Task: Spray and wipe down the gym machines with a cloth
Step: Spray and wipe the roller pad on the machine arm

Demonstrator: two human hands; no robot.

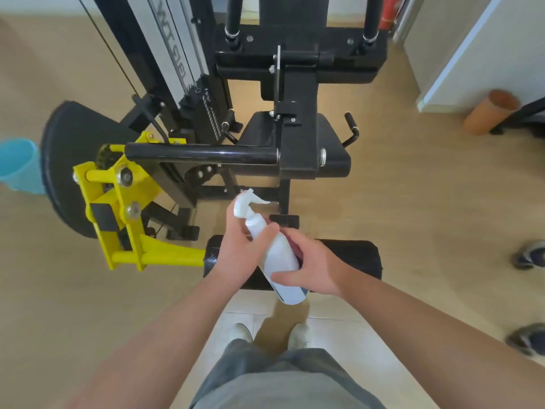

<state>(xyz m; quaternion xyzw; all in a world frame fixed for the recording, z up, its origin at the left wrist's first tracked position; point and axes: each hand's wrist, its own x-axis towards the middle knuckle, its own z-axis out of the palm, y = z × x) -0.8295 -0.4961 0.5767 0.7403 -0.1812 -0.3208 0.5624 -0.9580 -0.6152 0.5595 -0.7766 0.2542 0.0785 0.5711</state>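
Note:
A white spray bottle [275,252] is held tilted above the black leg roller pad [354,261] of a black and yellow gym machine [298,143]. My left hand [239,249] grips the bottle's neck just below the white trigger head [246,202], which points away from me toward the machine's frame. My right hand [309,265] wraps around the lower body of the bottle. A dark red edge shows between my right hand and the bottle; I cannot tell what it is. No cloth is clearly visible.
The yellow lever arm [124,208] and a black weight plate [65,160] stand at left, the black seat [330,143] ahead. A blue bucket [17,163] sits far left, an orange pipe [489,112] at right. Another person's shoes [528,258] are at the right edge.

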